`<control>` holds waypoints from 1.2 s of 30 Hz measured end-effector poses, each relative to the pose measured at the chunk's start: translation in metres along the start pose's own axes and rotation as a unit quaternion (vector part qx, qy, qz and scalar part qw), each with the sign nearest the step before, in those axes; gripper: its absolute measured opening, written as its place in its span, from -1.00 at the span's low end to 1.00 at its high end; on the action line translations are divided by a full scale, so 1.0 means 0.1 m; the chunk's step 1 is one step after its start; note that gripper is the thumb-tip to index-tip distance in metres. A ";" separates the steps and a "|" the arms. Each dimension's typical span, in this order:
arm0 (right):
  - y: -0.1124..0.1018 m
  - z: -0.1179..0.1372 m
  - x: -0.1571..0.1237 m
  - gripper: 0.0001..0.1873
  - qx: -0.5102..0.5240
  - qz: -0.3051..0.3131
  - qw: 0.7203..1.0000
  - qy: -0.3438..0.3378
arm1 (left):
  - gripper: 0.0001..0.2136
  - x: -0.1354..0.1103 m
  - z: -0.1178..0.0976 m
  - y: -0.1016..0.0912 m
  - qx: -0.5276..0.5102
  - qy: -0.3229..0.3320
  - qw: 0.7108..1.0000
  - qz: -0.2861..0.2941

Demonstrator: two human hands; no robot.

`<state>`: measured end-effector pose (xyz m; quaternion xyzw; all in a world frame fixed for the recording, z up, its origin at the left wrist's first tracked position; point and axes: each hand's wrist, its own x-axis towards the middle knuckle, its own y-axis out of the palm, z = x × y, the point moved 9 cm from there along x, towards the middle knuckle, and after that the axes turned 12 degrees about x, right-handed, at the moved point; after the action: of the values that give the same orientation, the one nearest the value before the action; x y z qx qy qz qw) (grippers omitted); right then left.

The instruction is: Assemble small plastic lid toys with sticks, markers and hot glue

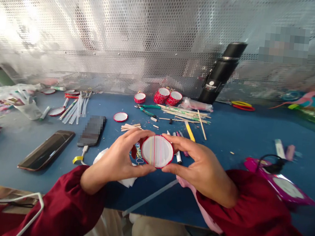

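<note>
Between my two hands is a round jar lid with a red rim and a whitish inside. A red band and fainter yellow and pink bands run across it. My left hand pinches its left edge, thumb below and fingers above. On the opposite edge, my right hand grips in the same way. Small coloured rubber bands lie on the table behind my left fingers. Markers show partly behind my right fingers. Wooden craft sticks are just beyond my left hand.
Stacked red lids, green-handled pliers and wooden sticks lie farther back. A black flask stands by the perforated metal screen. Two phones, a dark one and a cabled one, lie left. A magenta packet is right.
</note>
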<state>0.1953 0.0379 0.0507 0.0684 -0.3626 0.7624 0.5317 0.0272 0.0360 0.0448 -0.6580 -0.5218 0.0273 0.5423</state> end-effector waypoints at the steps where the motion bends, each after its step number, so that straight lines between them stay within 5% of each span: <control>1: 0.00 0.00 0.00 -0.35 0.002 -0.001 1.000 0.000 | -0.31 0.00 0.00 0.00 0.000 -0.001 1.000 -0.001; 26: 0.03 -0.05 -0.01 -0.24 0.019 0.008 1.000 -0.009 | -0.31 0.00 0.07 0.03 0.020 -0.030 0.999 0.000; 36: 0.05 -0.03 -0.02 -0.38 0.012 0.019 1.000 -0.018 | -0.34 0.02 0.08 0.01 0.001 -0.019 1.000 -0.005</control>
<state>0.1930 0.0376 0.0454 0.0818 -0.3643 0.7753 0.5094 0.0242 0.0428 0.0423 -0.6541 -0.5355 0.0378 0.5329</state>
